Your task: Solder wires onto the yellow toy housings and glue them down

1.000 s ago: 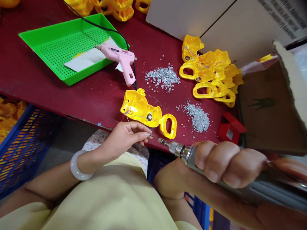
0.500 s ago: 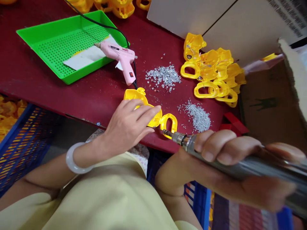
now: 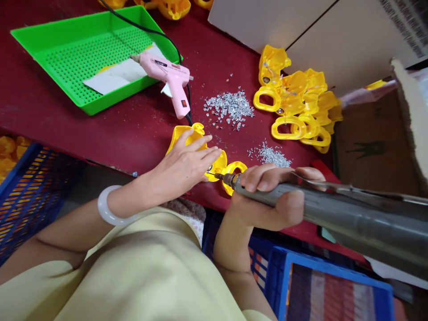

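My left hand (image 3: 180, 167) lies over a yellow plastic shell (image 3: 219, 162) with an oval loop handle, holding it at the table edge. Its fingers stretch across the shell's hollow; the thumb is mostly hidden beneath. A pale bangle circles the wrist. Wrapped round a grey, pen-shaped power screwdriver (image 3: 354, 223) is my right hand (image 3: 267, 196). The tool's bit points left and meets the shell near a small round metal part, beside my left fingers. Whether the bit sits on a screw is too small to tell.
Small screws (image 3: 274, 156) and a pile of small clear-silvery pieces (image 3: 230, 107) lie on the red table (image 3: 220, 58). A pink glue gun (image 3: 170, 80) leans on a green tray (image 3: 113, 102). More yellow shells (image 3: 294, 98) lie beside cardboard boxes (image 3: 274, 22). Blue crates (image 3: 30, 187) stand below.
My right hand has brought the screwdriver left, its bit going from the loop handle to the shell's body. My left hand has shifted slightly left, its fingers spread more.
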The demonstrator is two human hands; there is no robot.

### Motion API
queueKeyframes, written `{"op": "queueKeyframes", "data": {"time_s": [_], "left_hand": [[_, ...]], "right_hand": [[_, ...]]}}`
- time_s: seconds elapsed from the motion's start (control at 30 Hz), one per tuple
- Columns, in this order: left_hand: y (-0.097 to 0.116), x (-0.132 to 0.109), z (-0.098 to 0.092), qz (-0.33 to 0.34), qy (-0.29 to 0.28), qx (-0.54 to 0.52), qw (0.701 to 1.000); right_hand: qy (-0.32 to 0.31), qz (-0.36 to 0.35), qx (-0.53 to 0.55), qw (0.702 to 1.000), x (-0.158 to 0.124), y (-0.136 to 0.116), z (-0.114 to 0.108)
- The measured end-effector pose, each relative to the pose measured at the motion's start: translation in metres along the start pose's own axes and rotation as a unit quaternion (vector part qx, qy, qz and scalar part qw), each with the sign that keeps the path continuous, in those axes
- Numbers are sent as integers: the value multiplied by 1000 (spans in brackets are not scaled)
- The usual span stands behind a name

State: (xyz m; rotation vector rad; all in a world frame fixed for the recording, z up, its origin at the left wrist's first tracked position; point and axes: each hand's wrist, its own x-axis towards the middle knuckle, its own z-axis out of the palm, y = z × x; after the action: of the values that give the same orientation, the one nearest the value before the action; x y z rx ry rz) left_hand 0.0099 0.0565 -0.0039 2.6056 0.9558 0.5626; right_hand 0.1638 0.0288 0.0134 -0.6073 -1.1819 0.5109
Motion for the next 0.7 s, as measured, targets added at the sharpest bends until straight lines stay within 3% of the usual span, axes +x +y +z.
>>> {"op": "queueKeyframes", "data": {"time_s": [0.37, 0.53, 0.7], "left_hand": [[0, -2, -1, -2, -7, -16, 1000], [1, -3, 1, -13, -5, -19, 1000], [1, -2, 3, -8, 10, -19, 1000]], "right_hand": [[-3, 11, -23, 1000, -2, -3, 5], [-68, 30, -90, 993, 0, -6, 3], [-115, -5, -168, 979, 0, 3, 2]]}}
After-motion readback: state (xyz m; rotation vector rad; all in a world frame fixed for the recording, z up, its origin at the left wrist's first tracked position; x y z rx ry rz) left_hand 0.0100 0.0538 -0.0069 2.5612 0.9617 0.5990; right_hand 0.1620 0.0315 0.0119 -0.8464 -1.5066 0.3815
